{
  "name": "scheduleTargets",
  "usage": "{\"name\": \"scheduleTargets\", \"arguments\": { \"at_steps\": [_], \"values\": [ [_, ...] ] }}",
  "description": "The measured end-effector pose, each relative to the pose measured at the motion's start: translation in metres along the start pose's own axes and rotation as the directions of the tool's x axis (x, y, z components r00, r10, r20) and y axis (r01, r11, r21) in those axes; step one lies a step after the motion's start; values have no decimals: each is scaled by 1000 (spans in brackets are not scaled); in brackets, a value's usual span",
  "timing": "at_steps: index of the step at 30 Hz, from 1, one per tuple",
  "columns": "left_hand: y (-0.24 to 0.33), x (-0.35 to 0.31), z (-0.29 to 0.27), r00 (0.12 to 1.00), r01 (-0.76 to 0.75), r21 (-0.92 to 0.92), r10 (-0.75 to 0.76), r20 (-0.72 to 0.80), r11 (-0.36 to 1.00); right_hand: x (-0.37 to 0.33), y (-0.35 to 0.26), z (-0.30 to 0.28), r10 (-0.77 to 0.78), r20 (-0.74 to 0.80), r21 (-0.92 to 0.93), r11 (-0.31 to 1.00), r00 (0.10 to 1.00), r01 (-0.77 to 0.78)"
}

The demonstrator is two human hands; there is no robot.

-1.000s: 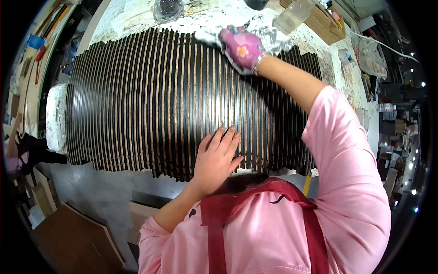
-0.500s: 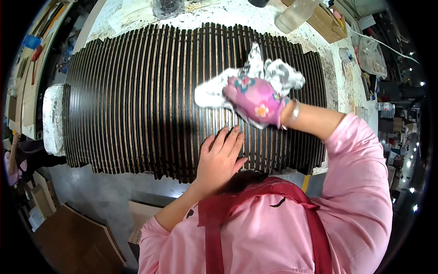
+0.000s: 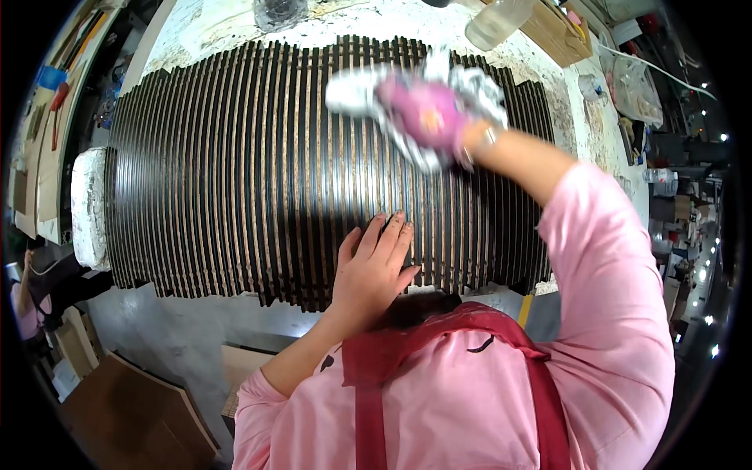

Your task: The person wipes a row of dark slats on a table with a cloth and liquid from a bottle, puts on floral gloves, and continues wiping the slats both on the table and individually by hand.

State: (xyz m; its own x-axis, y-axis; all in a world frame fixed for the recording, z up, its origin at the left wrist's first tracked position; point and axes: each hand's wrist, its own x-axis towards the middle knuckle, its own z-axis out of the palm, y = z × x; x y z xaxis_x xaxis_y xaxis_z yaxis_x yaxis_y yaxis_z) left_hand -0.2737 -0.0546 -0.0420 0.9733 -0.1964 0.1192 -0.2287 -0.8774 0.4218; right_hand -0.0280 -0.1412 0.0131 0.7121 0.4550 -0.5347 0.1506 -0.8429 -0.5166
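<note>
Many dark, narrow strips with pale brown edges [image 3: 227, 172] lie side by side across the worktable. My left hand [image 3: 366, 274] is bare and rests on the strips near their front edge, its fingers stretched out and somewhat apart. Toward the far right side, my right hand [image 3: 425, 116] wears a pink flowered glove and presses a white-and-dark patterned cloth [image 3: 352, 92] on the strips. Motion blurs the glove and cloth, and the cloth hides the right fingertips in part. A bracelet [image 3: 489, 138] circles the right wrist.
A white block [image 3: 90, 210] stands against the strips' left end. Along the table's back are a clear jar [image 3: 280, 12], a cloudy container [image 3: 500, 23] and a cardboard box [image 3: 560, 35]. Another person [image 3: 30, 301] is at the far left. Brown boards [image 3: 137, 411] lie at lower left.
My right hand has moved the cloth away from me, toward the strips' far edge, and slightly left. My left hand stays in nearly the same place on the strips.
</note>
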Motion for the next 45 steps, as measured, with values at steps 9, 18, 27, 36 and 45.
{"name": "scheduleTargets", "arguments": {
  "at_steps": [9,18,27,36,45],
  "values": [
    [-3,1,-1,1000,13,-62,-13,-5,998,-25,37,49,-619,43,-624,597,785,504],
    [-8,5,-20,991,-75,-91,85,108,993,26,17,-18,-107,-98,-11,994,989,106],
    [-15,11,-23,963,-226,-26,228,148,974,34,45,-15,-364,-147,-182,924,920,336],
    [-24,14,-37,948,-238,-27,238,210,971,-2,20,20,-414,113,-396,815,903,423],
    [-24,18,-33,953,-252,-18,252,166,967,1,21,30,-617,-64,-585,660,784,471]
  ]
}}
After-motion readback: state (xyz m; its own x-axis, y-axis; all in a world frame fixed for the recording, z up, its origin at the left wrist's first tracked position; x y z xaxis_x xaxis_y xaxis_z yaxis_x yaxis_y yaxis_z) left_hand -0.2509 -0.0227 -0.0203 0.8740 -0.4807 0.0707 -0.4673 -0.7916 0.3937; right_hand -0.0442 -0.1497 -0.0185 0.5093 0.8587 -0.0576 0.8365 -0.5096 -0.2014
